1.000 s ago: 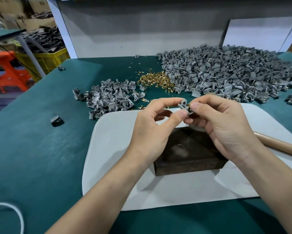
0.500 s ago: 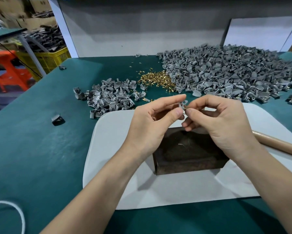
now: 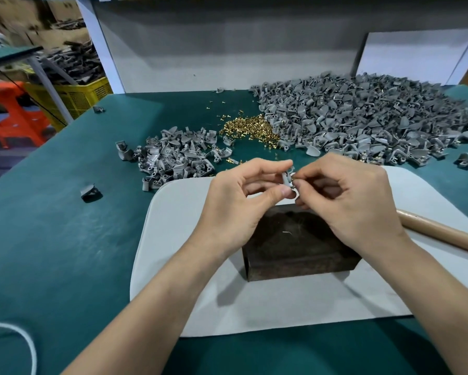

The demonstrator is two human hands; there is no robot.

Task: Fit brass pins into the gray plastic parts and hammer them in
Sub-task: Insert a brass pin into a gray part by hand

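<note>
Above green table (image 3: 51, 239), left hand (image 3: 241, 207) and right hand (image 3: 349, 201) pinch upright gray part (image 3: 286, 180).

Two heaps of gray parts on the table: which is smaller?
The left heap, lying left of the brass pins; the right heap spreads far wider.

Matt gray plastic parts (image 3: 362, 123); shiny brass pins (image 3: 250, 129); dark rough block (image 3: 295, 247); matt green table covering (image 3: 51, 239).

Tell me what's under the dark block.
The dark brown rectangular block sits on a pale gray rounded mat over the green tabletop. Anything directly beneath it is covered.
</note>
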